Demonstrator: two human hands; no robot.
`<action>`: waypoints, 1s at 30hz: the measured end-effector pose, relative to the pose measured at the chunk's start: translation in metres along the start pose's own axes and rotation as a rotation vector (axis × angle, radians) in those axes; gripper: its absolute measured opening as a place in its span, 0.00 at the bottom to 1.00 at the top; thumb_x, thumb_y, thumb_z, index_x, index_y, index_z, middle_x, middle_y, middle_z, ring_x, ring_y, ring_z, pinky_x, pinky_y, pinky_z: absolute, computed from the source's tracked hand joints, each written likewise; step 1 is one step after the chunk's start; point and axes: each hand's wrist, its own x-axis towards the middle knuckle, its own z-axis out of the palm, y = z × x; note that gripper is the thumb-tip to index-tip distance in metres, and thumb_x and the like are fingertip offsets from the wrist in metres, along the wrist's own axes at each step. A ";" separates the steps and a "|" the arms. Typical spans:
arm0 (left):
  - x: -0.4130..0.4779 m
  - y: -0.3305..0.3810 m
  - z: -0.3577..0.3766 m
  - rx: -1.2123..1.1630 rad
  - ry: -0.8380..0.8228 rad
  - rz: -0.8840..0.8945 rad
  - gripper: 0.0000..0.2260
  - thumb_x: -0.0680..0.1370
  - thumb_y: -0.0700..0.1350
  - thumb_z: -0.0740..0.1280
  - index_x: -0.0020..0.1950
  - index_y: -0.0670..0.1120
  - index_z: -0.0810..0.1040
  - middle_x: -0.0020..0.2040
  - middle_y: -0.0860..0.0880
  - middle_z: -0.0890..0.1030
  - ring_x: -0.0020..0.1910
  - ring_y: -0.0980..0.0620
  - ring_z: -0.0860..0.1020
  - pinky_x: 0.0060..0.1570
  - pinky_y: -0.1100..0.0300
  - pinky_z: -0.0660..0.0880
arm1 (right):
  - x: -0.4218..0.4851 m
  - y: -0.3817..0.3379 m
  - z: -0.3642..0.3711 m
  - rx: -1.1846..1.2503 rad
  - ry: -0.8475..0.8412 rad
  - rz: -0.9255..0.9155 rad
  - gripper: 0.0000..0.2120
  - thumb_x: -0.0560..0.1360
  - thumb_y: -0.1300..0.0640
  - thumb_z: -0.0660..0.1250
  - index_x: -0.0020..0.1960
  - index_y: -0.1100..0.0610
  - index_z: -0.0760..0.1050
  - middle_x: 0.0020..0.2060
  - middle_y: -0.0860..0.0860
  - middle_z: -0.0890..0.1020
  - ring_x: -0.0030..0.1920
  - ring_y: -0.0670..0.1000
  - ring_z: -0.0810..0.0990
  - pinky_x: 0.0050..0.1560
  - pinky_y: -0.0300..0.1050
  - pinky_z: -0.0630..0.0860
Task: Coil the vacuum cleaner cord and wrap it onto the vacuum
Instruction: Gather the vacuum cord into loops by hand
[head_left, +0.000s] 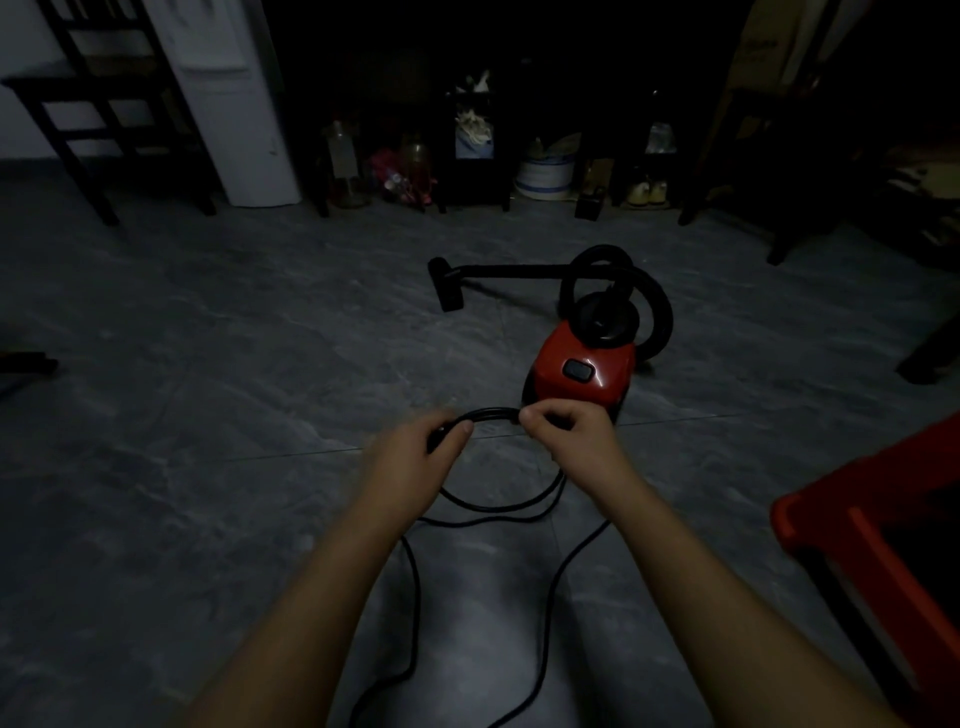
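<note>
Low over a grey tiled floor (208, 364), a thin black power cord (496, 412) is gripped by the left hand (418, 449) and pinched by the right hand (569, 434). Its short coil is stretched left to right between them, loops sagging below. Just beyond the right hand, the nearer of the two, the small red canister vacuum cleaner (584, 376) is seen. Loose cord is trailed toward the near edge.
</note>
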 end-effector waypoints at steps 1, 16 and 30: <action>0.000 0.002 0.000 -0.061 -0.009 0.001 0.10 0.80 0.57 0.63 0.48 0.56 0.82 0.40 0.57 0.84 0.41 0.61 0.81 0.44 0.58 0.78 | 0.000 0.000 -0.001 0.012 -0.002 0.000 0.03 0.75 0.56 0.73 0.44 0.51 0.85 0.40 0.44 0.86 0.42 0.38 0.83 0.46 0.33 0.75; 0.002 0.019 0.001 -0.458 0.088 -0.059 0.05 0.79 0.44 0.70 0.44 0.46 0.83 0.32 0.51 0.80 0.30 0.60 0.77 0.35 0.67 0.75 | -0.006 -0.008 0.003 -0.049 -0.031 -0.063 0.07 0.78 0.57 0.69 0.43 0.49 0.83 0.36 0.46 0.84 0.37 0.42 0.82 0.42 0.39 0.77; 0.013 0.005 -0.002 -0.826 0.255 -0.367 0.08 0.81 0.44 0.67 0.52 0.42 0.83 0.33 0.51 0.77 0.33 0.56 0.75 0.39 0.62 0.76 | -0.007 -0.007 0.000 0.070 0.083 0.018 0.11 0.80 0.60 0.66 0.44 0.47 0.81 0.42 0.48 0.85 0.45 0.49 0.84 0.45 0.43 0.81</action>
